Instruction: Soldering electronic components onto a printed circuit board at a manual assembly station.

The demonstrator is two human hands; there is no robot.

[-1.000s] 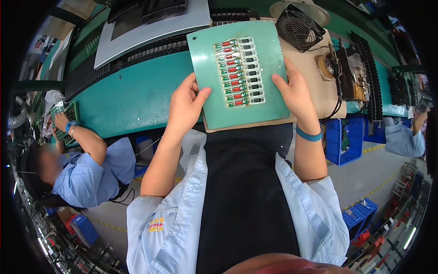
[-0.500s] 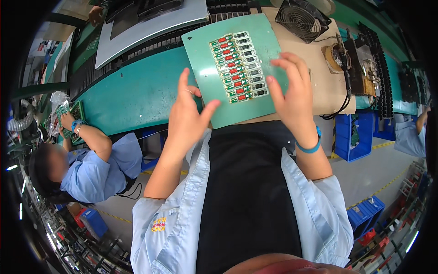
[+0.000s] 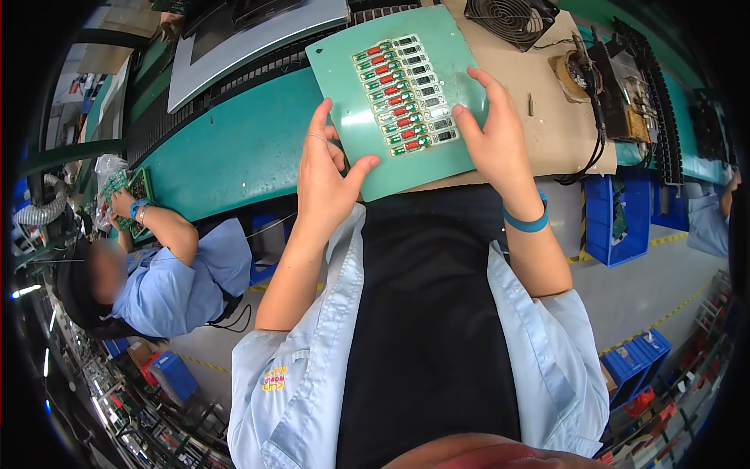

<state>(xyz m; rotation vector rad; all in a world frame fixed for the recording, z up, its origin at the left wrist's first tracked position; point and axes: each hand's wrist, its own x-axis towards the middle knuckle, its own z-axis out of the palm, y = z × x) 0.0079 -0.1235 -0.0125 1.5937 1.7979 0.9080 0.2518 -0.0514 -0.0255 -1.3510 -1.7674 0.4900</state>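
Note:
A flat green plate [image 3: 406,173], tilted slightly, carries a column of several small circuit boards [image 3: 402,98] with red parts and dark rectangles, set in slots. My left hand [image 3: 326,172] grips its lower left edge, thumb over the top face and the other fingers along the side. On the opposite edge, my right hand [image 3: 496,141] has its thumb on the face near the boards, its index finger stretched up along the side. The remaining fingertips of the right hand are hidden.
Beyond the plate runs a black conveyor chain [image 3: 242,78] beside a grey metal frame [image 3: 258,47]. A black fan [image 3: 512,19] and a round soldering pot [image 3: 574,78] with cables stand at right. A co-worker [image 3: 156,273] handles green boards at left. Blue bins [image 3: 617,223] sit below the bench.
My right hand has come in from spread fingers above the plate's right side to its edge. The plate and the bench sit a little higher in the picture.

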